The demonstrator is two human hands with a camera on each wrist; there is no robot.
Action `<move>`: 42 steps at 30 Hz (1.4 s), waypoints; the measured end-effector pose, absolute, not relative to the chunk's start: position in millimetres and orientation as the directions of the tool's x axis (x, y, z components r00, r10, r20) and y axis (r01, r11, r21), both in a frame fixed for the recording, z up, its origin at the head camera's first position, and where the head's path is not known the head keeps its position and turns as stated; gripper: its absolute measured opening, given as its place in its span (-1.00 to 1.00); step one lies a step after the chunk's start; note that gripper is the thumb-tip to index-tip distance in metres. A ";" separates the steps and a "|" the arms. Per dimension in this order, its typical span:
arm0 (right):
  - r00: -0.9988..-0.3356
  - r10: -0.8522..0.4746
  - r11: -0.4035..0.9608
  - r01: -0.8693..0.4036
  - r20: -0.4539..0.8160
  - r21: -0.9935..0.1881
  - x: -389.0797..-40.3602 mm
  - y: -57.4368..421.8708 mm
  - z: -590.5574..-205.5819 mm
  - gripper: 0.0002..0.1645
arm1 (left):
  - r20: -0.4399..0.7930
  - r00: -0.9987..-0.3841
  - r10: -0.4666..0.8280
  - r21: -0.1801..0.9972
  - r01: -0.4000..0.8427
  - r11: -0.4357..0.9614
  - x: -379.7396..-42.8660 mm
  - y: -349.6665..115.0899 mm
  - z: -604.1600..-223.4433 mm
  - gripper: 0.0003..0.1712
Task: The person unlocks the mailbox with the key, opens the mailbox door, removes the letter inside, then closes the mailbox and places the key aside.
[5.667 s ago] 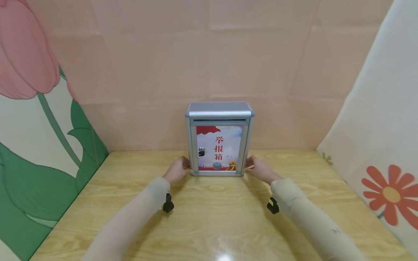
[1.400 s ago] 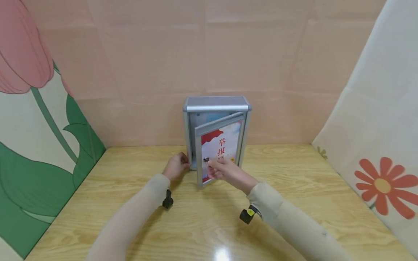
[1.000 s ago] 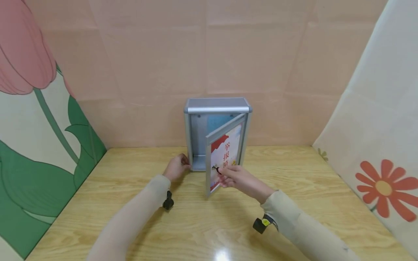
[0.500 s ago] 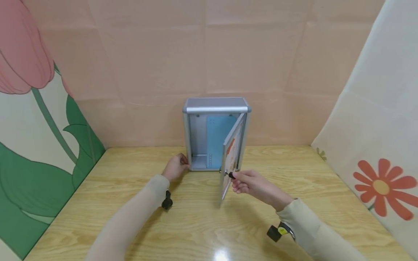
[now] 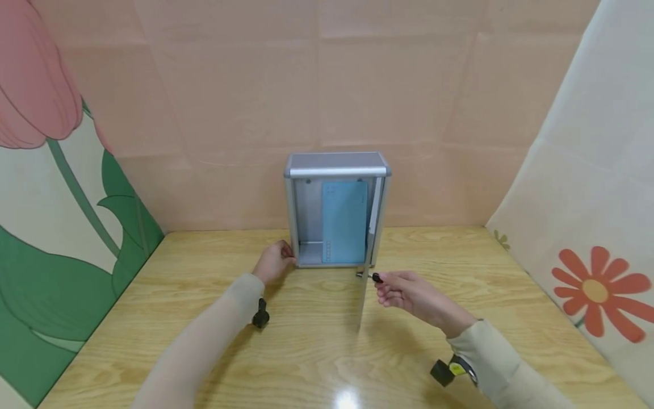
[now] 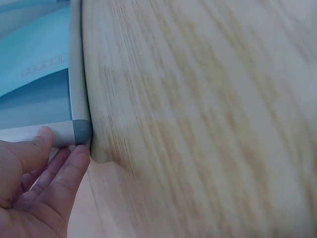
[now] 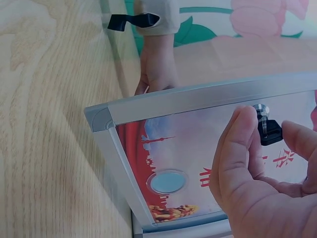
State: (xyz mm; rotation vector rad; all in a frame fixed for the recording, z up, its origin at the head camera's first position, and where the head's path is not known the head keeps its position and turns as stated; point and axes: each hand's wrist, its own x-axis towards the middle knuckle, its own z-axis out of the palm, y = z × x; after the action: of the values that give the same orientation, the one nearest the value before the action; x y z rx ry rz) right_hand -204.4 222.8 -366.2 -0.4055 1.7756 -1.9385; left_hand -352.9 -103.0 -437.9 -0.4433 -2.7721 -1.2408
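silver box (image 5: 337, 165) — red-lettered door (image 7: 190, 144) wide open, blue envelope (image 5: 344, 222) upright inside; left hand (image 5: 273, 262) pinches the box's lower corner, right hand (image 5: 416, 298) (fingers curled) a black key (image 7: 270, 134).

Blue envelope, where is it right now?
In the head view, the blue envelope stands upright inside the metal box, toward its right side, just left of the open door.

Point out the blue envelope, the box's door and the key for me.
Blue envelope (image 5: 344, 222): head view, middle of its visible face.
Door (image 7: 193, 139): right wrist view, on its printed panel.
Key (image 7: 272, 133): right wrist view, on its black head.
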 end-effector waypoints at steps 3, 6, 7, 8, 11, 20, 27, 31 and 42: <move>-0.840 -0.535 -0.055 0.149 -0.097 -0.987 -204.8 223.6 -365.8 -0.73 | 0.185 -0.955 0.232 0.710 0.293 0.640 -352.7 -103.2 -437.7 -0.82; -0.839 -0.536 -0.056 0.146 -0.094 -0.988 -205.5 224.1 -365.4 -0.73 | 0.173 -0.957 0.231 0.713 0.284 0.641 -353.1 -103.2 -437.3 -0.83; -0.838 -0.538 -0.056 0.145 -0.092 -0.988 -205.7 224.1 -365.3 -0.73 | 0.171 -0.958 0.232 0.712 0.283 0.642 -353.3 -103.3 -437.4 -0.83; -0.838 -0.539 -0.057 0.144 -0.091 -0.988 -205.9 224.0 -365.1 -0.73 | 0.169 -0.958 0.232 0.713 0.281 0.642 -353.5 -103.3 -437.3 -0.83; -0.838 -0.539 -0.060 0.143 -0.088 -0.988 -206.2 224.1 -365.1 -0.73 | 0.159 -0.960 0.231 0.719 0.273 0.639 -354.6 -103.6 -437.6 -0.82; -0.847 -0.521 -0.066 0.167 -0.109 -0.984 -205.0 225.0 -363.7 -0.73 | -0.222 -0.870 0.440 0.819 0.078 0.568 -339.5 -103.9 -410.9 -0.73; -0.861 -0.494 -0.058 0.168 -0.118 -0.984 -204.4 221.0 -363.8 -0.71 | -0.059 -0.809 0.585 0.899 0.213 0.384 -334.9 -62.4 -365.7 -0.34; -0.862 -0.493 -0.056 0.165 -0.116 -0.985 -204.7 220.3 -364.0 -0.70 | 0.157 -0.937 0.313 0.826 0.298 0.479 -339.6 -30.9 -355.3 -0.24; -0.858 -0.499 -0.069 0.178 -0.120 -0.982 -202.1 223.8 -362.9 -0.72 | 0.104 -0.993 0.052 0.976 0.112 0.189 -372.3 3.7 -391.3 -0.42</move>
State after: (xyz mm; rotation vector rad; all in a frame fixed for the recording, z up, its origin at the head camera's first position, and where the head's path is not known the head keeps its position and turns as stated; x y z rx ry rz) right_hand -202.1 223.8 -362.9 -0.3438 1.7570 -1.9769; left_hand -372.3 3.7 -391.3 -0.1649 -2.3856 -1.9643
